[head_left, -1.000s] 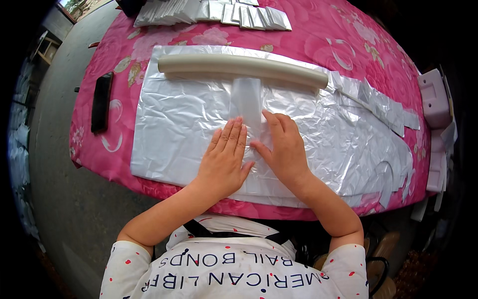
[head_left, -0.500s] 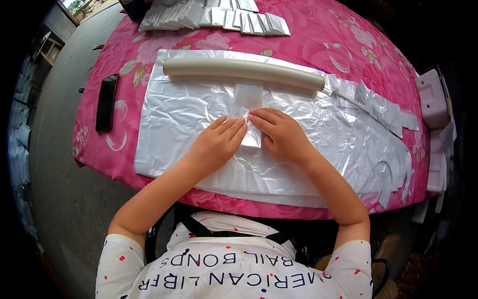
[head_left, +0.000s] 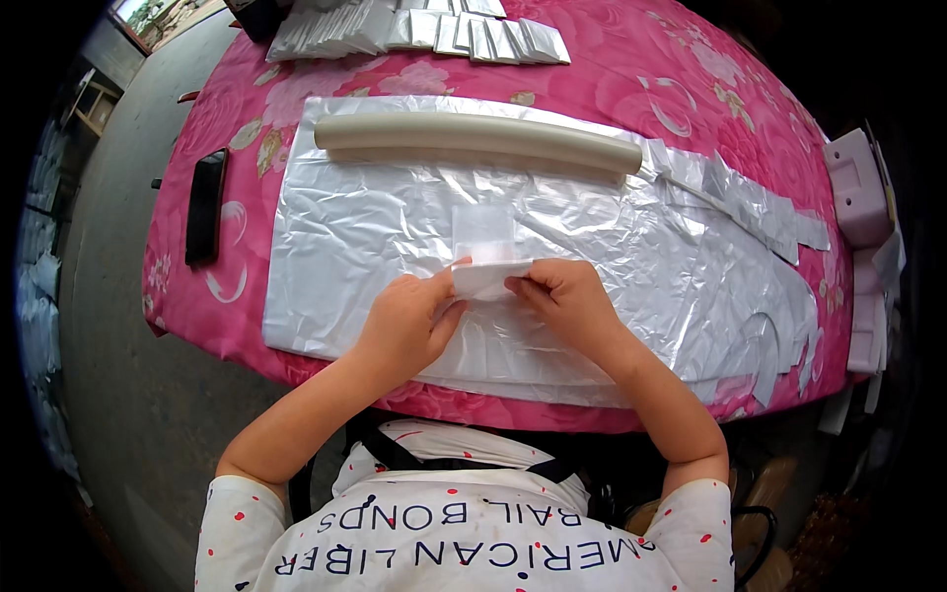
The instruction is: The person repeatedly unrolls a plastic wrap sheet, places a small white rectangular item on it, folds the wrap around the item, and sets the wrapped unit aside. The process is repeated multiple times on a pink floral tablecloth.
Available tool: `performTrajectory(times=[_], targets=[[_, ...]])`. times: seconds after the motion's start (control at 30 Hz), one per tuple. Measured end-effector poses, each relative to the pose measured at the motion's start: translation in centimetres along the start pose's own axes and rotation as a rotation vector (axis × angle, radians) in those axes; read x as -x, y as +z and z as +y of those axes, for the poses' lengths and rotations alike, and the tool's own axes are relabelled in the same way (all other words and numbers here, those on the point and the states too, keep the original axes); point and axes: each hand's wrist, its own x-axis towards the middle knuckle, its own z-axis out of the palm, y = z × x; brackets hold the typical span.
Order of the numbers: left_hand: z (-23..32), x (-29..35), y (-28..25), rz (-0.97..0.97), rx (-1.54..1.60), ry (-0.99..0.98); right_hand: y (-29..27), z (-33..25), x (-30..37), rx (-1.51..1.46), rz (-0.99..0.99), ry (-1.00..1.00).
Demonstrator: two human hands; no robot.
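Note:
Between my hands a translucent white plastic bag or film, partly folded [head_left: 485,280], is raised a little at its near end. Its flat far part [head_left: 481,233] stretches away over a wide stack of shiny clear plastic sheets [head_left: 345,242]. My left hand [head_left: 406,314] pinches the folded left edge, thumb toward me and fingertips partly hidden behind the plastic. At the right edge my right hand [head_left: 564,298] grips with thumb and forefinger. Beyond both hands lies a long beige roller or tube [head_left: 473,141], resting across the sheets.
A black phone [head_left: 207,207] lies on the pink flowered tablecloth [head_left: 232,118] at left. Several folded white packets [head_left: 493,39] sit at the far edge. Cut plastic strips [head_left: 764,217] trail at right, near pale pink plastic holders [head_left: 856,192] by the table's edge.
Both hands have drawn nearer to me, going from pressing flat on the plastic to pinching its folded end. That end is now lifted and turned up toward me.

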Motion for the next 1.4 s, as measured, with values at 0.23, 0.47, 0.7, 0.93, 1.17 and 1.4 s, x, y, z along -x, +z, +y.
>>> performTrajectory(times=[0.23, 0.47, 0.7, 0.93, 1.17, 1.4], targets=[[0.3, -3.1, -0.1, 0.104, 0.274, -0.297, -0.9, -2.0, -3.7, 0.06, -0.127, 0.32], [0.2, -3.4, -0.5, 0.164, 0.318, -0.313, -1.3, -1.3, -4.5, -0.013, -0.161, 0.393], [1.2, -3.0, 2.4, 0.203, -0.175, 0.269, -1.2, -0.5, -4.9, 0.018, -0.192, 0.367], [0.7, -3.5, 4.1, 0.089, -0.29, 0.062, -1.0, -1.5, -4.5, -0.008, -0.147, 0.397], [0.8, -3.3, 4.4, 0.075, -0.297, 0.032, -1.3, -1.4, -3.1, 0.194, -0.09, 0.247], [0.9, -2.6, 3.6, 0.115, -0.27, 0.051, -2.1, -0.8, -1.4, 0.473, 0.035, -0.001]])
